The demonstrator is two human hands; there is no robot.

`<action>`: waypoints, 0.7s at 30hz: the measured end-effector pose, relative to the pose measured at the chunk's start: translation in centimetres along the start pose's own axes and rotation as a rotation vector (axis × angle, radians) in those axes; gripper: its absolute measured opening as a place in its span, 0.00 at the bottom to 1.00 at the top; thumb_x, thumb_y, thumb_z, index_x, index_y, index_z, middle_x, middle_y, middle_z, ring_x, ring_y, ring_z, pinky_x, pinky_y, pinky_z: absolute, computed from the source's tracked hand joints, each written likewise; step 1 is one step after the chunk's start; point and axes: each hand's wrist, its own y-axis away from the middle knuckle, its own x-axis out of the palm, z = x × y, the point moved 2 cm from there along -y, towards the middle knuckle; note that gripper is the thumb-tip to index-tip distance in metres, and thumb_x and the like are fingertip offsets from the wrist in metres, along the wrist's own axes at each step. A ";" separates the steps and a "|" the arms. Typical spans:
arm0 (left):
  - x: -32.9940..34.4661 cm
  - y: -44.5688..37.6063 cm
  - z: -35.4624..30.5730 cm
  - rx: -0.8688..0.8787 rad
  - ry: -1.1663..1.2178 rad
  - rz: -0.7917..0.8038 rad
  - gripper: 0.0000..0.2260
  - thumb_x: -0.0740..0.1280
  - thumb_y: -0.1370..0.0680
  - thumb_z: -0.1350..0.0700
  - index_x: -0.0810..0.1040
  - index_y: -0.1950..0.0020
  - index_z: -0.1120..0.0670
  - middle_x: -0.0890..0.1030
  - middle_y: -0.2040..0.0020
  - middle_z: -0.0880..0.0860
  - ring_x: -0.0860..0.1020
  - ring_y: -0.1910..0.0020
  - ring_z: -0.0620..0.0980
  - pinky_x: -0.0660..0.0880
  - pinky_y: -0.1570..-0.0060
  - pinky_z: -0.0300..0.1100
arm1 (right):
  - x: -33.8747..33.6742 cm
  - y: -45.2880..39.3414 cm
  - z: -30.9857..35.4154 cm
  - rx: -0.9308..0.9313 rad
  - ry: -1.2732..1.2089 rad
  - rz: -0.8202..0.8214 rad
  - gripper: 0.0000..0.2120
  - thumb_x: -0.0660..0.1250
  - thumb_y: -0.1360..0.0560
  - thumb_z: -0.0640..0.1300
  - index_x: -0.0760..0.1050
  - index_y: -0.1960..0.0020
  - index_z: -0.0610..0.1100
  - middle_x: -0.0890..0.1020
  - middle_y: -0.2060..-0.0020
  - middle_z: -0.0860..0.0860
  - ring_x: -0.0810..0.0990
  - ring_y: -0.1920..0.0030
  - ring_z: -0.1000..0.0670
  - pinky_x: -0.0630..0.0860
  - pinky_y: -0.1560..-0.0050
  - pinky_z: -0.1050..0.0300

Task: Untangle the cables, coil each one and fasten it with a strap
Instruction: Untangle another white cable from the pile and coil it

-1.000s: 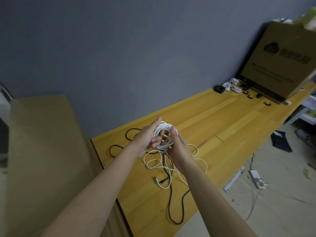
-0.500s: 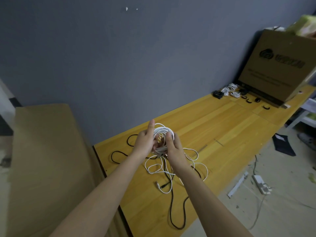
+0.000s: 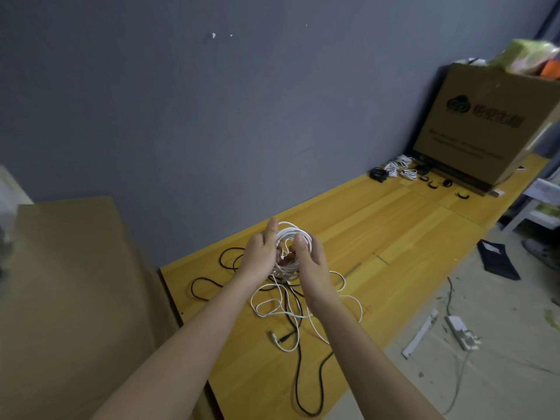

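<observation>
A: Why are both hands raised above the worktop's left end?

B: Probably to keep the finished loops tidy. The left hand (image 3: 261, 251) curls round the white cable coil (image 3: 292, 237), index finger straight along its rim; the right hand (image 3: 309, 259) grips the opposite side.

A: And the rest?

B: Loose white cable (image 3: 272, 307) trails below, crossing 1 black cable (image 3: 298, 374) on the worktop (image 3: 394, 237).

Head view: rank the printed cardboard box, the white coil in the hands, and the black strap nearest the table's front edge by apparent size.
1. Cardboard box, largest though farthest.
2. White coil, but nearness inflates it.
3. Black strap, smallest; distance shrinks it.
</observation>
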 end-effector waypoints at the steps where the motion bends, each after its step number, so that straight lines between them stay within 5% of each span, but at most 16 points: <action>1: 0.2 0.1 -0.1 0.014 -0.017 0.000 0.25 0.51 0.18 0.39 0.72 0.66 0.54 0.72 0.75 0.46 0.69 0.80 0.38 0.65 0.79 0.30 | -0.3 -0.1 0.2 -0.027 0.024 0.006 0.10 0.58 0.19 0.48 0.71 0.40 0.46 0.80 0.55 0.52 0.80 0.56 0.55 0.75 0.59 0.65; 5: 1.2 0.0 -0.6 0.038 -0.029 -0.024 0.26 0.50 0.18 0.40 0.72 0.65 0.55 0.73 0.74 0.48 0.69 0.81 0.38 0.62 0.81 0.29 | -1.4 0.1 0.8 -0.160 0.200 0.043 0.13 0.54 0.17 0.46 0.65 0.34 0.45 0.77 0.49 0.48 0.77 0.50 0.52 0.74 0.48 0.59; 9: 3.3 -0.7 -1.9 0.087 -0.093 -0.052 0.28 0.49 0.18 0.41 0.68 0.72 0.55 0.70 0.77 0.48 0.70 0.76 0.48 0.64 0.75 0.40 | -3.1 0.4 1.1 -0.217 0.317 0.040 0.20 0.52 0.17 0.49 0.56 0.28 0.45 0.74 0.42 0.45 0.76 0.45 0.49 0.74 0.45 0.59; 11: 5.3 -0.5 -2.8 0.131 -0.150 -0.012 0.27 0.49 0.18 0.41 0.67 0.73 0.52 0.70 0.77 0.47 0.71 0.74 0.50 0.64 0.72 0.42 | -5.1 -0.2 1.4 -0.222 0.343 -0.039 0.19 0.52 0.17 0.44 0.56 0.28 0.43 0.75 0.47 0.42 0.76 0.52 0.48 0.74 0.51 0.55; 15: 11.1 0.5 -4.3 0.284 -0.292 0.142 0.24 0.47 0.21 0.38 0.71 0.60 0.54 0.77 0.62 0.53 0.77 0.58 0.57 0.66 0.60 0.46 | -11.2 -2.6 1.6 -0.146 0.361 -0.102 0.14 0.54 0.19 0.35 0.61 0.35 0.43 0.77 0.62 0.46 0.77 0.70 0.57 0.73 0.71 0.64; 17: 14.6 0.4 -4.5 0.327 -0.383 0.216 0.19 0.51 0.19 0.42 0.69 0.54 0.56 0.77 0.53 0.59 0.75 0.49 0.59 0.63 0.56 0.47 | -14.9 -4.1 1.2 -0.117 0.391 -0.085 0.14 0.56 0.21 0.33 0.62 0.37 0.40 0.75 0.65 0.52 0.74 0.72 0.63 0.69 0.72 0.70; 21: 22.7 -0.8 -5.7 0.291 -0.416 0.270 0.14 0.54 0.17 0.46 0.66 0.54 0.55 0.75 0.51 0.60 0.74 0.47 0.60 0.59 0.60 0.44 | -23.5 -6.6 0.1 -0.061 0.492 -0.038 0.12 0.58 0.22 0.34 0.63 0.41 0.42 0.71 0.65 0.51 0.69 0.67 0.51 0.66 0.65 0.56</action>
